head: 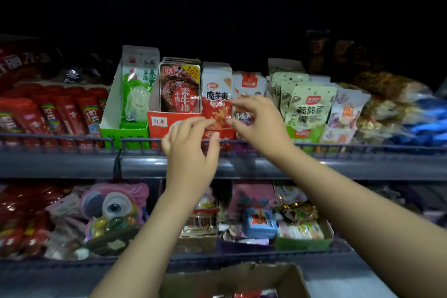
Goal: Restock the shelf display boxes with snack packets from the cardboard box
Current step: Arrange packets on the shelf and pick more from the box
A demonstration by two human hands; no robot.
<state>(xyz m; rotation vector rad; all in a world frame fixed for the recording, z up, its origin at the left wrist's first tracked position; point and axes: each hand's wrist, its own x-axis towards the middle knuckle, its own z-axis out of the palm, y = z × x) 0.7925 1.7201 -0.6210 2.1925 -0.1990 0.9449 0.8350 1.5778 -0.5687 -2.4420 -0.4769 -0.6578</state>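
Note:
A red-and-white snack packet [217, 101] stands at the front of its red display box [226, 133] on the upper shelf. My left hand [191, 150] reaches up to its lower left edge, fingertips and thumb curled onto the packet. From the right, my right hand [257, 123] pinches its right edge between forefinger and thumb. More packets of the same kind stand behind it. The open cardboard box [292, 280] sits at the bottom of the view, with a few red packets [246, 295] showing inside.
Neighbouring display boxes hold dark red packets [180, 89], green-and-white packets [137, 87] and pale green packets [309, 106]. A grey wire rail [72, 139] runs along the shelf front. The lower shelf [242, 255] is crowded with mixed snacks and a pink owl pack [113, 208].

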